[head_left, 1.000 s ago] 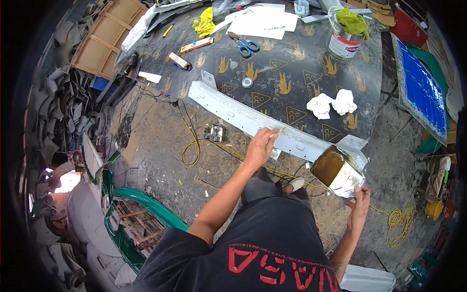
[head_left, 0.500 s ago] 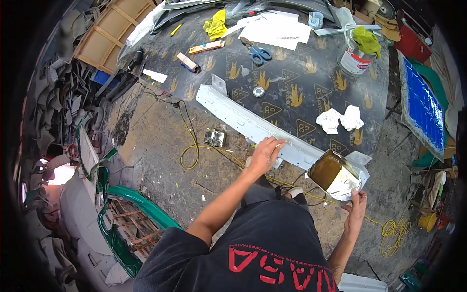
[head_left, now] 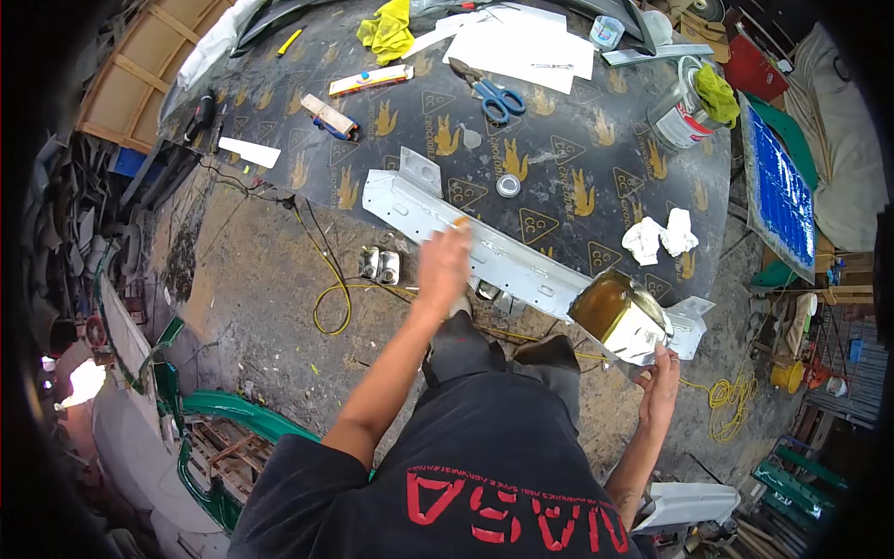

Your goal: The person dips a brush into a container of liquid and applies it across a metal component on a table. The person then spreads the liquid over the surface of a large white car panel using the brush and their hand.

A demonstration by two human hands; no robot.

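Note:
A long pale-grey panel (head_left: pixel 507 265), with small holes and raised end brackets, lies slantwise along the table's near edge. Over its left half is my left hand (head_left: pixel 445 265), blurred by motion, fingers closed. A small orange-tan thing shows at the fingertips, too smeared to name; whether it touches the panel I cannot tell. My right hand (head_left: pixel 659 377) pinches the near rim of a shiny metal tin (head_left: pixel 643 335), tilted at the panel's right end. Brownish colour covers part of the tin's inside.
On the black table (head_left: pixel 410 140) are blue-handled scissors (head_left: pixel 498 98), a small round tin (head_left: pixel 507 185), crumpled white paper (head_left: pixel 659 238) and a paint can (head_left: pixel 680 121). Below, a yellow cable (head_left: pixel 321 317) and small metal containers (head_left: pixel 380 265) lie on the floor. Green frames (head_left: pixel 233 410) stand left.
My left hand has moved left and up along the panel. My right hand still holds the tin over the panel's right end. The whole view has shifted slightly.

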